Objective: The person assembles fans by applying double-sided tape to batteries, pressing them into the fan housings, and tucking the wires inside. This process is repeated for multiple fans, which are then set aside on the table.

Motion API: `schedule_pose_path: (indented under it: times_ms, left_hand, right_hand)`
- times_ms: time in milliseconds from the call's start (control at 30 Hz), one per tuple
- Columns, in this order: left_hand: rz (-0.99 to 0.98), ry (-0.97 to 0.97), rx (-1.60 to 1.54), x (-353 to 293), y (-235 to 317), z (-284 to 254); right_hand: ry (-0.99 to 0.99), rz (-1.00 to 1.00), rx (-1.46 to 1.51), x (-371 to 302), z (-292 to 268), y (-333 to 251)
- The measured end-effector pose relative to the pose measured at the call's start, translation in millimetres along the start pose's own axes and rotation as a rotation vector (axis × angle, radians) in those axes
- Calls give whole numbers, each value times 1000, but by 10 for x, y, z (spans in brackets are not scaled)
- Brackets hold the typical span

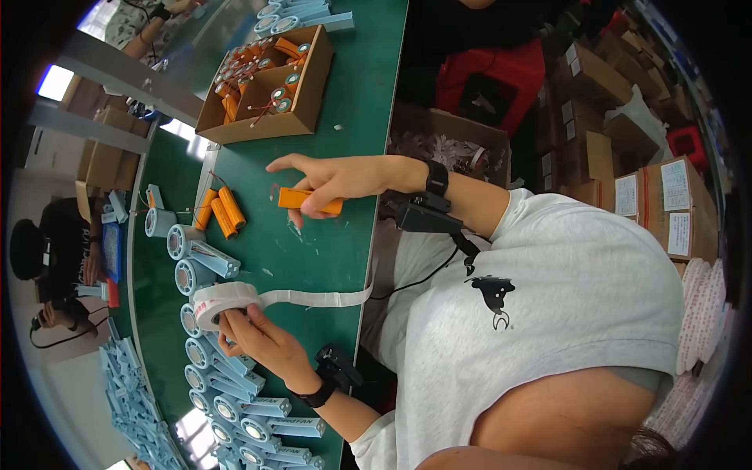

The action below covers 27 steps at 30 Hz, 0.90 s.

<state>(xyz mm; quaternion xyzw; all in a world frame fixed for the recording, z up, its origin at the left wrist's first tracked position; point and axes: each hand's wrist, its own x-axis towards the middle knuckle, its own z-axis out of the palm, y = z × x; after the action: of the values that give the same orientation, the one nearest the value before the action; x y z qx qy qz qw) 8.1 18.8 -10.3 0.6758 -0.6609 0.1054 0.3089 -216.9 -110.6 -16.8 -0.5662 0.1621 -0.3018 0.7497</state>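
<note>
My right hand (333,184) pinches an orange cylindrical battery (294,198) between thumb and fingers above the green table, its index finger stretched out. My left hand (266,345) has its fingers in the core of a roll of white tape (223,301). From that roll a loose white strip (317,298) runs right to the table's edge. Several orange batteries with wires (225,213) lie left of my right hand. Just beyond the roll, light-blue handheld fans (188,276) stand in a row, and more fans (270,427) lie below my left hand.
A cardboard box (309,110) of orange batteries sits at the table's top. Off the table's right edge stand an open carton of scraps (450,129) and a red stool (501,86). Blue plastic parts (137,392) are heaped at lower left. Other people work across the table.
</note>
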Motion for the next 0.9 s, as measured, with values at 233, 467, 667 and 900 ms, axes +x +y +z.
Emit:
schedule_pose_path:
  times_ms: [233,467,667,900]
  left_hand:
    - [24,-21,-59,44,34,92]
    - [-46,60,-40,40,-1,69]
    - [-177,14,-83,45,67,64]
    - [-80,-24,-86,30,-13,13]
  right_hand:
    - [159,-164,-331,117,134,148]
    - [335,-463,-643,326,453,228]
    - [227,-122,-708,480,533,272]
    - [228,202,323,563,485,108]
